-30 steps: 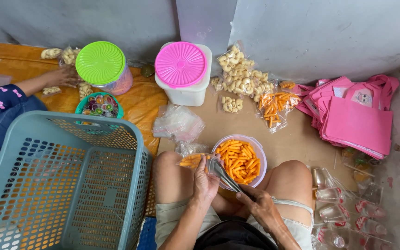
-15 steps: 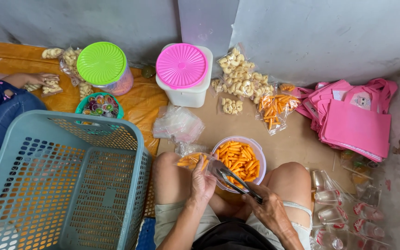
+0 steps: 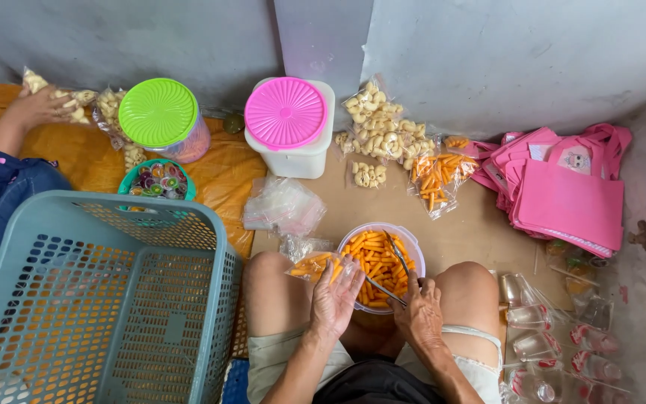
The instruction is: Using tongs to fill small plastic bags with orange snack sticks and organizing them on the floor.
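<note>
While filling by tongs point(image 3: 390, 271), spillage likely: right hand point(image 3: 418, 314) closed around handles, left hand point(image 3: 333, 297) pinching small clear bag point(image 3: 314, 263) mouth barely open. Orange snack sticks point(image 3: 374, 262) prone to dropping beside bowl point(image 3: 414, 248).

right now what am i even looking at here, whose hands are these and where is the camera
There is one view, from a camera worn on a person's head, looking down at their own lap and hands as they sit on the floor. Their left hand holds a small clear bag partly filled with orange snack sticks. Their right hand grips metal tongs that reach into a clear bowl of the same sticks between the knees. A big blue-grey plastic basket stands at the left. Further off are a tub with a green lid, a tub with a pink lid, filled snack bags and pink cloth bags. The hand at the far left belongs to another person.
</note>
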